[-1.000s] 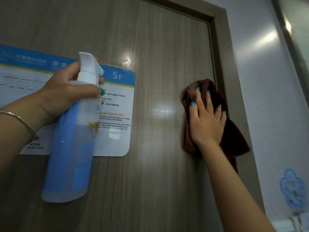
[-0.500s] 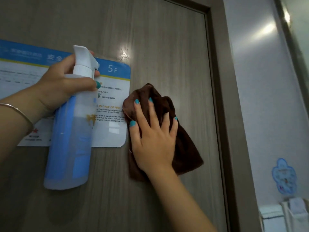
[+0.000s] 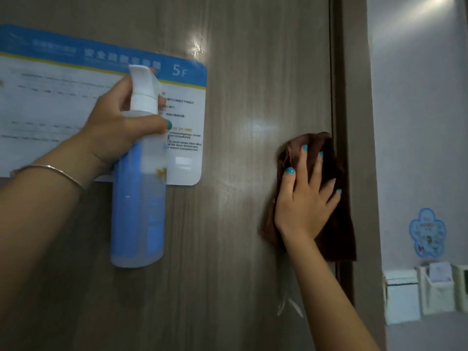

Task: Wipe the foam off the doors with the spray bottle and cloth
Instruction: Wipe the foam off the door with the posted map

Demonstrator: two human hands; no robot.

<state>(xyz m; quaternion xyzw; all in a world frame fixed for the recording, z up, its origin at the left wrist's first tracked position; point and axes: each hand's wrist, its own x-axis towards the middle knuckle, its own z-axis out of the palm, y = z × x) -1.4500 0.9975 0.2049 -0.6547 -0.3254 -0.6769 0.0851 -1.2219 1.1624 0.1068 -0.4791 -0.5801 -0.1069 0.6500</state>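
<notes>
A brown wood-grain door (image 3: 243,102) fills the view. My left hand (image 3: 119,125) grips the neck of a tall blue spray bottle (image 3: 139,198) with a white trigger head, held upright in front of the door. My right hand (image 3: 304,198) presses a dark brown cloth (image 3: 336,231) flat against the door at its right edge, fingers spread and straight. The cloth's lower part hangs over the gap between door and frame. I see no distinct foam on the door, only glare and faint streaks.
A blue and white floor-plan notice (image 3: 63,102) marked 5F is stuck on the door's left half, partly behind the bottle. The dark door frame (image 3: 359,97) runs down the right. Beyond it, a pale wall carries a blue flower sticker (image 3: 427,233) and white holders (image 3: 435,290).
My right hand slid the cloth from beside the notice rightward to the door's right edge, having first swept left from there. The bottle shifted a little to the right.
</notes>
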